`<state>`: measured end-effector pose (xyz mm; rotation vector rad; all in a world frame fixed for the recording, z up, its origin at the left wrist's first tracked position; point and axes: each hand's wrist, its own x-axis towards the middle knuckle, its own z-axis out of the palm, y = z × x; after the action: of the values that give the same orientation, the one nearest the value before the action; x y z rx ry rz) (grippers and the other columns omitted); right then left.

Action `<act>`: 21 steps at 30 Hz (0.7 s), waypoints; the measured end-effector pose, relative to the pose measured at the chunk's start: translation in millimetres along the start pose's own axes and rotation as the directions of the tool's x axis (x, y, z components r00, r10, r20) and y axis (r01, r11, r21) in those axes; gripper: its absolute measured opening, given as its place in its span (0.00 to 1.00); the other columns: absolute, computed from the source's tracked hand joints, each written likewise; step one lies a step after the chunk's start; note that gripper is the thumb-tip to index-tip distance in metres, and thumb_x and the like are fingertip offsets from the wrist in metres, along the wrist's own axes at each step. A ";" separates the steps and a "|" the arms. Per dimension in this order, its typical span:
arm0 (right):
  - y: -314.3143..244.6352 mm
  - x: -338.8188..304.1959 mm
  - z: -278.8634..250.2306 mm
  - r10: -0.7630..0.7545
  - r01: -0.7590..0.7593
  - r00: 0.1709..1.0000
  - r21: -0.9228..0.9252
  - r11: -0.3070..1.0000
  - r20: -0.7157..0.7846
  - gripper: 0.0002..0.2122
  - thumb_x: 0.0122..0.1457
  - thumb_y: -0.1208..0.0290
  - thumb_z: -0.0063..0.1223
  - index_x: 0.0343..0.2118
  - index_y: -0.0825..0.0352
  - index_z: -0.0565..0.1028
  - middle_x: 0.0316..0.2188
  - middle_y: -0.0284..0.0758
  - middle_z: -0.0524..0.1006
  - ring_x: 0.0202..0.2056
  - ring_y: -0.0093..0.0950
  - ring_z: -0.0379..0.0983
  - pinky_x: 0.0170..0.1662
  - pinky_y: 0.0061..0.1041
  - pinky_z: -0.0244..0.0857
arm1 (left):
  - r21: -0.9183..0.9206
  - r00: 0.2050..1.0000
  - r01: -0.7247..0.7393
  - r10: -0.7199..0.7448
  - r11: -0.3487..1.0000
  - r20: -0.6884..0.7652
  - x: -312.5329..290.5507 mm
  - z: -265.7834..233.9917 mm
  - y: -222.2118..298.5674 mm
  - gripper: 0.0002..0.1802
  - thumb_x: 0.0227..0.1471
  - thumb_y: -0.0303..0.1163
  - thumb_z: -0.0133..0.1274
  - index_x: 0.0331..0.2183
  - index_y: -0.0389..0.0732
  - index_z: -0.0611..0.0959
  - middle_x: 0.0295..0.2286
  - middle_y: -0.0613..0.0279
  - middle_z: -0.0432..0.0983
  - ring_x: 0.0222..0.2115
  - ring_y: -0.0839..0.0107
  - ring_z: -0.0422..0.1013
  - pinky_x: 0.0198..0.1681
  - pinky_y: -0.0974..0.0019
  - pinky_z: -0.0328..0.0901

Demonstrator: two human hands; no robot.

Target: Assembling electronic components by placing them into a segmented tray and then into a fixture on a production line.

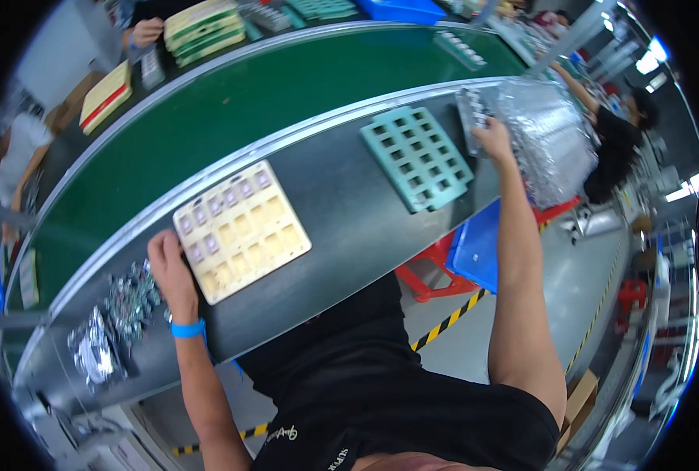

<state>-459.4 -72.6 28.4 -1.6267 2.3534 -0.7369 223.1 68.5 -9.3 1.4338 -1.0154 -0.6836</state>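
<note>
A cream tray [265,238] with two rows of pockets lies on the dark work surface. Small pale purple parts fill its far row and a few pockets of the near row. My left hand [169,271], with a blue wristband [188,329], is beside the tray's left edge. Its fingers are curled together, and what they hold, if anything, is hidden. At the far right my right hand [493,141] grips the near end of a narrow grey tray [472,118] carrying small white and dark parts. Between the hands lies a teal tray [417,158] with rows of square holes.
A pile of small parts [129,306] and a crumpled silver bag [96,351] lie left. Clear plastic packaging [550,141] sits right of my right hand. Beyond runs a green conveyor [302,86]. A blue bin [475,247] and red stool [428,271] stand below the edge.
</note>
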 end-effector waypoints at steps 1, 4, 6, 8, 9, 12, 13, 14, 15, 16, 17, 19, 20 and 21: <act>22.6 8.8 -0.4 -0.061 0.056 0.996 -0.084 0.995 -0.060 0.27 0.44 0.59 0.59 0.45 0.74 0.77 0.37 0.51 0.80 0.39 0.42 0.78 0.43 0.39 0.70 | 0.045 1.000 -0.015 0.016 0.999 -0.006 0.4 9.1 9.2 0.16 0.64 0.36 0.46 0.43 0.33 0.77 0.37 0.61 0.74 0.37 0.73 0.68 0.43 0.69 0.64; 55.2 18.0 -15.1 -0.084 0.084 0.995 -0.005 0.996 0.052 0.31 0.50 0.53 0.61 0.50 0.76 0.75 0.36 0.46 0.80 0.38 0.37 0.77 0.43 0.35 0.69 | 0.033 0.996 -0.091 0.092 0.995 -0.018 2.7 32.0 18.0 0.15 0.64 0.35 0.45 0.45 0.34 0.77 0.40 0.61 0.73 0.39 0.74 0.67 0.44 0.70 0.63; 66.4 16.8 -16.7 -0.226 0.195 0.968 -0.232 0.953 -0.112 0.30 0.52 0.53 0.62 0.51 0.74 0.74 0.41 0.48 0.80 0.42 0.40 0.77 0.47 0.36 0.68 | 0.027 0.981 -0.194 0.194 0.981 -0.010 8.1 37.6 -0.3 0.15 0.64 0.33 0.43 0.46 0.34 0.77 0.39 0.63 0.74 0.39 0.76 0.67 0.44 0.71 0.64; 22.9 6.6 -8.3 -0.330 0.280 0.922 -0.239 0.930 -0.204 0.26 0.56 0.58 0.59 0.53 0.72 0.74 0.43 0.49 0.79 0.44 0.42 0.76 0.49 0.37 0.68 | -0.382 0.999 0.035 -0.037 0.923 0.000 3.6 38.7 5.4 0.16 0.65 0.32 0.43 0.49 0.34 0.75 0.41 0.63 0.74 0.40 0.77 0.68 0.44 0.72 0.64; 8.4 1.9 -7.2 -0.393 0.324 0.875 -0.261 0.909 -0.283 0.24 0.57 0.60 0.57 0.53 0.71 0.74 0.44 0.49 0.78 0.45 0.42 0.76 0.50 0.37 0.67 | -0.414 0.998 0.050 -0.057 0.909 -0.003 3.7 40.7 8.1 0.16 0.65 0.32 0.43 0.50 0.34 0.74 0.41 0.64 0.74 0.40 0.78 0.68 0.44 0.73 0.64; -109.7 -52.9 22.6 -0.350 0.442 0.870 0.235 0.866 -0.348 0.19 0.62 0.62 0.54 0.51 0.70 0.76 0.43 0.43 0.79 0.44 0.30 0.76 0.49 0.28 0.67 | -0.428 0.998 0.048 -0.055 0.903 -0.003 2.2 37.5 12.5 0.16 0.64 0.32 0.43 0.49 0.34 0.74 0.41 0.64 0.73 0.38 0.78 0.68 0.44 0.73 0.64; -147.5 -72.4 31.9 -0.375 0.443 0.889 0.295 0.846 -0.261 0.18 0.63 0.64 0.53 0.51 0.70 0.76 0.42 0.39 0.80 0.43 0.25 0.74 0.48 0.23 0.66 | -0.421 0.998 0.054 -0.061 0.905 -0.003 -0.3 37.0 13.8 0.16 0.64 0.32 0.43 0.49 0.34 0.74 0.41 0.64 0.73 0.38 0.78 0.68 0.44 0.73 0.64; -187.5 -95.0 46.6 -0.378 0.431 0.902 0.370 0.823 -0.210 0.17 0.63 0.65 0.53 0.51 0.69 0.76 0.39 0.37 0.80 0.41 0.24 0.74 0.46 0.22 0.66 | -0.487 0.995 0.069 -0.094 0.871 -0.026 -2.1 37.2 15.5 0.16 0.64 0.31 0.43 0.49 0.34 0.74 0.41 0.64 0.73 0.38 0.78 0.68 0.43 0.73 0.64; -213.6 -109.0 65.6 -0.360 0.373 0.924 0.495 0.785 -0.126 0.16 0.64 0.65 0.52 0.49 0.70 0.77 0.38 0.34 0.80 0.39 0.21 0.73 0.45 0.21 0.66 | -0.558 0.992 0.082 -0.124 0.826 -0.038 -1.7 39.4 16.3 0.16 0.63 0.31 0.43 0.49 0.34 0.74 0.40 0.63 0.73 0.38 0.78 0.69 0.43 0.73 0.65; -232.6 -118.9 89.8 -0.389 0.339 0.920 0.607 0.719 -0.052 0.15 0.64 0.65 0.52 0.47 0.70 0.78 0.36 0.33 0.79 0.37 0.20 0.73 0.44 0.21 0.67 | -0.477 0.995 0.080 -0.097 0.875 -0.011 -3.3 40.2 10.5 0.16 0.63 0.30 0.43 0.50 0.34 0.73 0.41 0.62 0.73 0.39 0.77 0.69 0.44 0.73 0.65; -247.3 -126.4 118.0 -0.419 0.343 0.907 0.657 0.672 -0.044 0.14 0.63 0.66 0.53 0.46 0.70 0.78 0.35 0.33 0.80 0.36 0.20 0.73 0.43 0.21 0.67 | -0.483 0.995 0.089 -0.098 0.871 0.007 -5.2 45.3 11.4 0.16 0.63 0.29 0.42 0.50 0.33 0.73 0.42 0.60 0.73 0.42 0.75 0.70 0.46 0.72 0.66; -284.2 -146.9 153.9 -0.451 0.300 0.892 0.729 0.615 0.014 0.13 0.63 0.67 0.54 0.44 0.70 0.79 0.33 0.34 0.81 0.35 0.21 0.74 0.42 0.21 0.68 | -0.455 0.994 0.100 -0.106 0.885 0.012 -6.3 47.5 12.2 0.16 0.64 0.29 0.41 0.50 0.33 0.72 0.43 0.60 0.73 0.44 0.74 0.70 0.48 0.70 0.66; -294.5 -152.6 167.2 -0.470 0.310 0.883 0.759 0.573 -0.006 0.13 0.63 0.67 0.54 0.44 0.70 0.79 0.34 0.34 0.81 0.35 0.21 0.74 0.42 0.22 0.68 | -0.459 0.994 0.104 -0.109 0.882 0.017 -3.6 46.7 9.8 0.16 0.64 0.29 0.41 0.50 0.33 0.72 0.43 0.60 0.73 0.44 0.74 0.70 0.48 0.70 0.66; -300.6 -155.7 175.9 -0.468 0.298 0.883 0.774 0.559 -0.002 0.12 0.63 0.66 0.54 0.43 0.70 0.79 0.34 0.34 0.81 0.35 0.21 0.74 0.42 0.22 0.68 | -0.447 0.993 0.111 -0.112 0.888 0.025 1.5 46.9 7.2 0.17 0.64 0.30 0.42 0.50 0.32 0.73 0.43 0.60 0.73 0.43 0.74 0.70 0.48 0.70 0.65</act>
<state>-78.6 -64.0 7.2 -1.6698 1.2062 -1.3342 181.4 45.7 -8.5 1.0889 -0.7139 -0.9336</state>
